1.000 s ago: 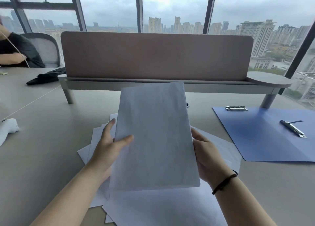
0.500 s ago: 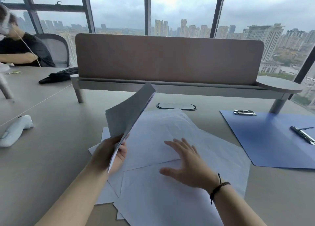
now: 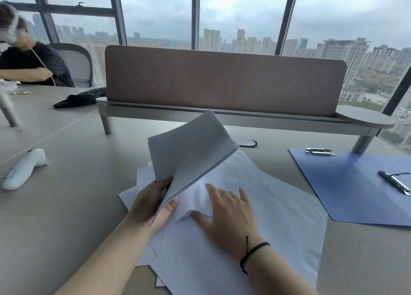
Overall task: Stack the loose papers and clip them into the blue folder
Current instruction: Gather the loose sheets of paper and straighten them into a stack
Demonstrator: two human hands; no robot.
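My left hand [image 3: 153, 202] grips a gathered stack of white papers [image 3: 189, 152] by its near corner and holds it tilted up above the table. Several loose white sheets [image 3: 278, 216] lie spread on the grey table under and around both hands. My right hand [image 3: 229, 214] rests flat on a loose sheet, thumb at a slightly lifted corner of it. The blue folder [image 3: 347, 183] lies open at the right, with a metal clip [image 3: 395, 182] on its right half and a second clip [image 3: 319, 151] at its far edge.
A brown desk divider [image 3: 222, 81] on a grey rail spans the far side. A white handheld device [image 3: 22, 169] lies at the left. A black cloth [image 3: 82, 97] and a seated person [image 3: 29, 61] are at the far left. A cable port [image 3: 250, 143] sits behind the papers.
My right hand let go of the stack and came down flat on the loose sheets. My left hand swung the stack left, then brought it back over the sheets.
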